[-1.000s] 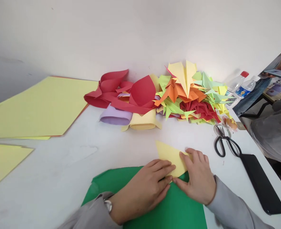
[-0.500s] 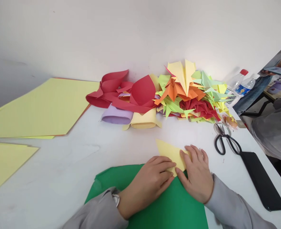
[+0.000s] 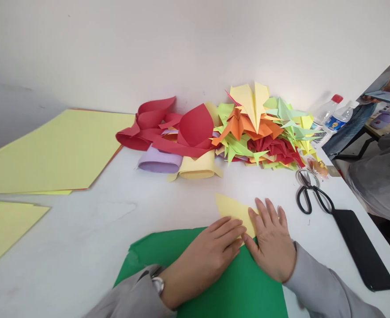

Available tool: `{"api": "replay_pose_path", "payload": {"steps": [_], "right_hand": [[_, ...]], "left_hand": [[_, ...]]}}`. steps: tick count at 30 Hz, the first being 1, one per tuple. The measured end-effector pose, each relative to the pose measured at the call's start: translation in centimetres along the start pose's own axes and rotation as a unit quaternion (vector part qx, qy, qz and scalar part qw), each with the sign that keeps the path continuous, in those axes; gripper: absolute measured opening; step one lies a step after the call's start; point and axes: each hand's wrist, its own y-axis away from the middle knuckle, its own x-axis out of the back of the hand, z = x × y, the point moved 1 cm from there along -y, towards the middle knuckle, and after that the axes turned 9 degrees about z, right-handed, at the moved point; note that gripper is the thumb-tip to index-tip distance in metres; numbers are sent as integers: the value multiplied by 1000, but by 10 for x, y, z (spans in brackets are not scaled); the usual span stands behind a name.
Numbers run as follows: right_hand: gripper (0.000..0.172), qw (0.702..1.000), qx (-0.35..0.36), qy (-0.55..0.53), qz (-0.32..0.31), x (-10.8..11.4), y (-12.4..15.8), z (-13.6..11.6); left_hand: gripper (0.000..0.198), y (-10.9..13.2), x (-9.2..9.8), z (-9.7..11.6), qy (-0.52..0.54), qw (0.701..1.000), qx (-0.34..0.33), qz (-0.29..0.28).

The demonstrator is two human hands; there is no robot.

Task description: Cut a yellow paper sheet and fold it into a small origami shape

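- White table (image 3: 82,229) against a plain white wall (image 3: 148,44), matt and bare between the coloured papers.
- Left hand (image 3: 204,258) lies flat, palm down, fingers stretched out side by side. It closes on nothing, and its fingertips press the near edge of the yellow paper (image 3: 233,210).
- Right hand (image 3: 272,245) is flat as well, fingers slightly fanned, thumb reaching towards the left fingertips. It grips nothing — it just pins the paper's right corner.
- That yellow paper is thin and smooth, folded into a pointed wedge with its tip aimed up and left, away from the person. It lies on the table, with its near corner over the far edge of the green sheet (image 3: 234,291).
- Green sheet: flat, plain, spread under both wrists.
- Both forearms come in from the bottom edge in grey sleeves and angle towards each other. There's a watch (image 3: 158,285) on the left wrist.
- Against the wall sits a pile of folded shapes (image 3: 261,128) — spiky points in orange, red, green and yellow.
- Left of the pile are curled red strips (image 3: 181,128), a lilac roll (image 3: 160,161) and a pale yellow roll (image 3: 198,168).
- To the right, black-handled scissors (image 3: 309,196) lie just beside a flat black slab (image 3: 363,249). Phone or case, I cannot tell.
- Far left, big yellow sheets (image 3: 56,150) lie flat.
- Far right stand two plastic bottles (image 3: 330,112), with another person's grey clothing (image 3: 380,176) past the table edge.
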Motion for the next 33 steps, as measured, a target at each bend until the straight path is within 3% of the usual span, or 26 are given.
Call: {"api": "replay_pose_path", "payload": {"steps": [5,12,19,25,33], "right_hand": [[51,1000,1,0,0,-1,0,1],[64,1000,5,5,-2,3,-3,0],[63,1000,19,8,-1,2,-2,2],[68,998,63,-16,22,11,-4,4],[49,986,143,-87,3,22,-3,-3]], "left_hand": [[32,1,10,2,13,997,5,-82],[42,3,18,-1,36,993,-9,-113],[36,4,9,2,7,997,-4,-83],[32,5,15,-12,-12,998,2,-68],[37,11,18,-18,-17,998,10,-63]]}}
